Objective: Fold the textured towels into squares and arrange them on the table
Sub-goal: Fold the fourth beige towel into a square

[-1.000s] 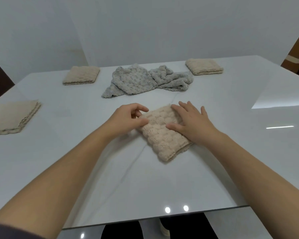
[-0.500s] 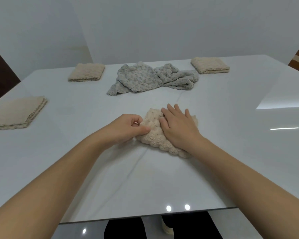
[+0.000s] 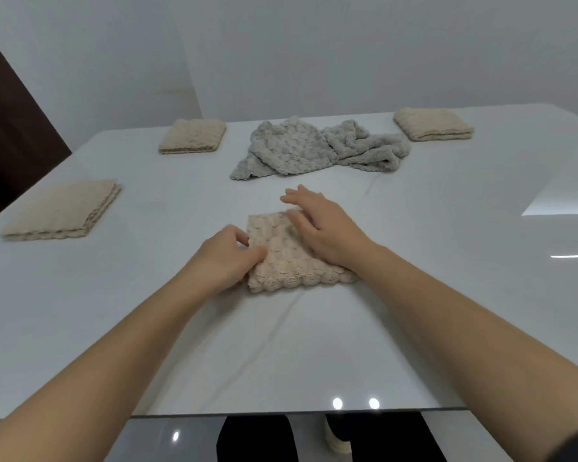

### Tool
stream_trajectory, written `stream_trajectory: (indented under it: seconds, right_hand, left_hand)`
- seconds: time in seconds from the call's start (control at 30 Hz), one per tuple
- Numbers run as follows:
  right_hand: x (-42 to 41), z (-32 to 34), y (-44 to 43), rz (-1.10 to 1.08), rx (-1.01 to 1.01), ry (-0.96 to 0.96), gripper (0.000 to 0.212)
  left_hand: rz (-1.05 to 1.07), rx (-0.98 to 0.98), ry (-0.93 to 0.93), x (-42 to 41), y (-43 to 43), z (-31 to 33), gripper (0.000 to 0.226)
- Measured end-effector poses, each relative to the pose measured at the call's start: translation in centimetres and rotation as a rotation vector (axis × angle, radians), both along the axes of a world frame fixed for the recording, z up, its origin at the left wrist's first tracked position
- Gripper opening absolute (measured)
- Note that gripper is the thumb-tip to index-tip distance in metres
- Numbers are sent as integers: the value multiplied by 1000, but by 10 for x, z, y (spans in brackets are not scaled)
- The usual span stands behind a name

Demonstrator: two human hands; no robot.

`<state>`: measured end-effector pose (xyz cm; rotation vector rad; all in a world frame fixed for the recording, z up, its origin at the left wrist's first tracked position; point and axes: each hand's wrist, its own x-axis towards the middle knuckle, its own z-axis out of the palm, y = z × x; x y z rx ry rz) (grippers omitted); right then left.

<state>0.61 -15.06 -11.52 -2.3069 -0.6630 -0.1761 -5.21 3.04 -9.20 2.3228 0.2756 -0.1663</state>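
Far to the left of our left hand (image 3: 226,258), a folded beige textured square towel (image 3: 60,210) lies on the glossy white table (image 3: 447,295). This hand pinches the left edge of the beige bubble-textured folded towel (image 3: 281,261). Our right hand (image 3: 324,225) rests on it, fingers straight and a little spread. Beyond this hand lies a crumpled grey textured towel (image 3: 317,150).
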Motion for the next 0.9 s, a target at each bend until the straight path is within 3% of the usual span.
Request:
stream_trajectory:
  seconds: [0.07,0.13,0.17,0.27,0.37,0.5,0.63,0.73,0.77,0.9]
  right_hand:
    - [-5,4,-5,-111,139,-7,33]
    - [-10,9,-12,-257,212,4,31]
    - [-12,10,-16,-325,233,25,31]
    - [-19,12,-34,-459,341,239,24]
    - [-34,19,-52,-411,545,608,9]
    - [-48,30,-62,-199,519,882,21]
    - [-46,37,-59,-93,128,747,26]
    - [-42,35,-56,28,157,656,18]
    - [-42,34,-54,63,188,687,13]
    - [-45,28,-49,154,234,887,26]
  left_hand:
    - [23,305,-260,-1,-6,3,34]
    - [-71,380,-472,3,-21,8,44]
    - [-181,416,-484,9,-30,8,49]
    - [-453,566,-282,30,-47,-12,59]
    - [-442,551,-141,44,-43,-31,62]
    - [-451,575,-134,44,-43,-29,62]
    - [-499,573,-29,50,-42,-22,62]
    - [-540,565,61,57,-40,-15,62]
    - [-553,564,85,59,-40,-12,61]
    - [-577,568,113,58,-40,-10,61]
